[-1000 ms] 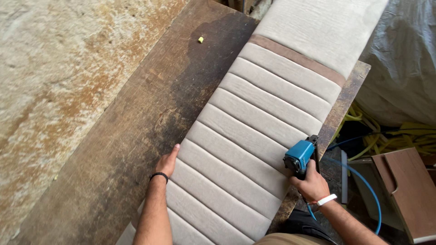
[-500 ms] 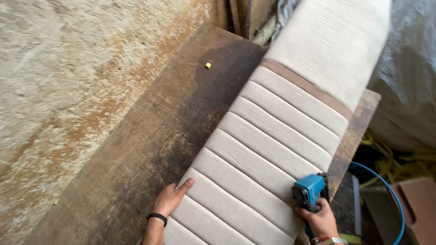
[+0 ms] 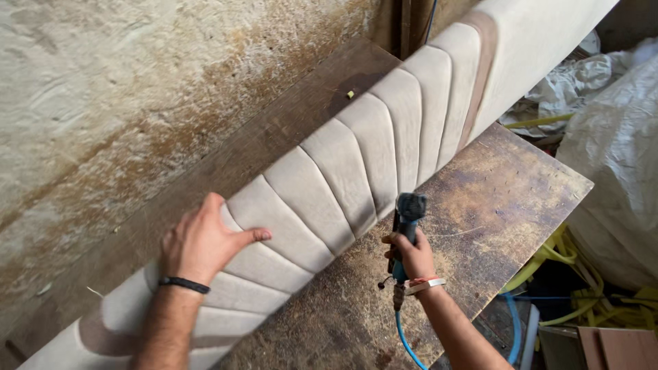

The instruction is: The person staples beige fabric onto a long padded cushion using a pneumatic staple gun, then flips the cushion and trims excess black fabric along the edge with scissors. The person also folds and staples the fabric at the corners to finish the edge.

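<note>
A long beige upholstered panel (image 3: 356,164) with padded channels and a brown stripe stands tipped up on its long edge across the wooden worktable (image 3: 493,199). My left hand (image 3: 202,243), with a black wristband, grips the panel's upper edge, thumb on the padded face. My right hand (image 3: 411,257) holds a blue pneumatic staple gun (image 3: 406,229) upright just beside the panel's lower edge, above the tabletop. A blue air hose (image 3: 404,339) hangs from the gun.
A rough stained wall (image 3: 103,103) rises behind the table. A small yellow bit (image 3: 350,94) lies on the dark board. White plastic sheeting (image 3: 610,151) and yellow cords (image 3: 582,288) are at the right, with wooden boards (image 3: 617,346) low at the right corner.
The panel, lying flat before, has been tipped up onto its edge by my left hand. My right hand with the staple gun has come off the panel's edge and now sits over the bare tabletop.
</note>
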Action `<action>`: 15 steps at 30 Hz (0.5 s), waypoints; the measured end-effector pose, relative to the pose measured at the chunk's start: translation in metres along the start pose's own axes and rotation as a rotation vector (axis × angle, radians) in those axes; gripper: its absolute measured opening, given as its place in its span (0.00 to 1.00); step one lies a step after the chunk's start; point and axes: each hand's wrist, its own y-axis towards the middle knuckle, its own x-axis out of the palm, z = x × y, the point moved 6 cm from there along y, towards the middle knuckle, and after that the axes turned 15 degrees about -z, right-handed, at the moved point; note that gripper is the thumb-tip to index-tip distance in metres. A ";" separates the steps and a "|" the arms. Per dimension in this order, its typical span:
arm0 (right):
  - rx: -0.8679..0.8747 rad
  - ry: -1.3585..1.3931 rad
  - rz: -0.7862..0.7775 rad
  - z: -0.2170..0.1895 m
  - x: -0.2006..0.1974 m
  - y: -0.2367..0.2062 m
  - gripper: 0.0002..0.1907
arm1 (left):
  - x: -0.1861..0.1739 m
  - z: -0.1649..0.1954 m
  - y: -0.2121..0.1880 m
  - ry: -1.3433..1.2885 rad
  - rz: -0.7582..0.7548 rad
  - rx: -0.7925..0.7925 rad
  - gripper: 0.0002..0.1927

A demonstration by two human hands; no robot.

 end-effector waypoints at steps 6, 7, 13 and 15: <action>-0.148 -0.274 0.012 -0.064 -0.037 -0.058 0.08 | 0.012 0.023 -0.067 0.049 0.080 0.011 0.49; -0.195 -0.305 0.013 -0.075 -0.047 -0.070 0.08 | 0.018 0.028 -0.080 0.045 0.057 0.012 0.49; -0.125 -0.345 0.052 -0.114 -0.112 -0.131 0.09 | 0.073 0.057 -0.135 0.025 -0.235 0.196 0.47; -0.057 -0.419 0.047 -0.121 -0.127 -0.149 0.08 | 0.098 0.071 -0.149 -0.008 -0.326 0.269 0.48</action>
